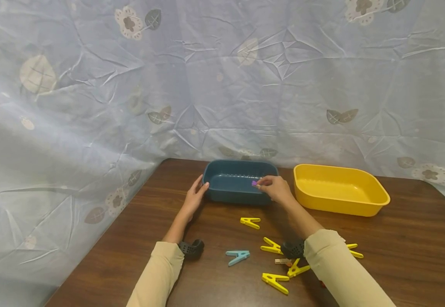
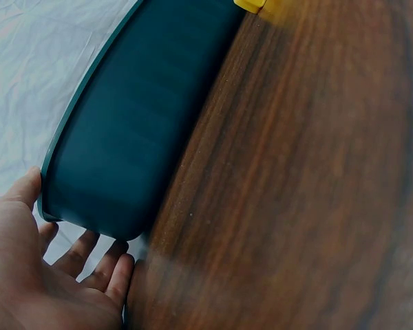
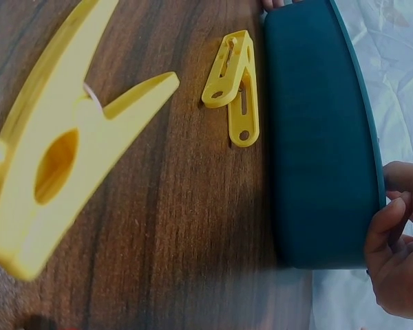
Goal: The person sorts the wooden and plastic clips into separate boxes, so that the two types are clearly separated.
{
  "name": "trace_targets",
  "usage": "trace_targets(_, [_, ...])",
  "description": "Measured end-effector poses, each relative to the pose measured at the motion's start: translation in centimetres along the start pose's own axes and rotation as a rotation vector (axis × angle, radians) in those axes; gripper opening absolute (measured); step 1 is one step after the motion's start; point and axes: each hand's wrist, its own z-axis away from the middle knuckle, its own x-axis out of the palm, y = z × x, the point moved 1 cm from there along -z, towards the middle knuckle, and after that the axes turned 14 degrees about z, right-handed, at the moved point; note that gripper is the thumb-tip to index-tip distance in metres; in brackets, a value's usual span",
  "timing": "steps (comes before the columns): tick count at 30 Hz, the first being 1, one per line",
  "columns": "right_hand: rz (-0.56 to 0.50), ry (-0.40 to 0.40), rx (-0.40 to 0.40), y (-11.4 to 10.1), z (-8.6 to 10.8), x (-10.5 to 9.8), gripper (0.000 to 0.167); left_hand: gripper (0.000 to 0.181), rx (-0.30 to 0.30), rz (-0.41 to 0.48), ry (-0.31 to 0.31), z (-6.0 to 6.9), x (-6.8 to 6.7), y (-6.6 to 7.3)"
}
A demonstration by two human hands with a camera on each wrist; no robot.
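Observation:
My right hand (image 1: 277, 189) pinches a small purple piece (image 1: 254, 183) above the right part of the blue bin (image 1: 241, 197); fingers hide most of it, and its kind is unclear. In the right wrist view, that hand (image 3: 403, 237) is at the bin's rim, its purple piece out of sight. My left hand (image 1: 193, 198) touches the bin's left end. The left wrist view shows its thumb by the rim and its loosely extended fingers (image 2: 117, 278) along the end wall. A yellow clothespin (image 1: 250, 222) lies before the bin, and a light blue clothespin (image 1: 238, 256) lies nearer me.
A yellow bin (image 1: 339, 204) stands right of the blue one. Under and beside my right forearm lie several yellow clothespins (image 1: 276, 282) and a small wooden clothespin (image 1: 282, 261). A patterned cloth (image 1: 222, 85) hangs behind the brown table (image 1: 138, 226).

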Motion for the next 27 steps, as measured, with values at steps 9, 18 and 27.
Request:
trace_targets(9, [-0.009,0.002,-0.01,0.1,0.0,0.0,0.02,0.057,-0.004,-0.006,0.002,-0.2,0.0,-0.1])
trace_targets(18, [-0.049,-0.001,-0.038,0.2,0.2,-0.2,0.02,0.056,-0.008,-0.004,0.006,0.0,0.1,-0.2])
trace_targets(27, [-0.085,-0.079,-0.149,-0.2,1.6,-2.1,0.021,0.057,-0.012,-0.007,0.007,0.0,-0.1,0.0])
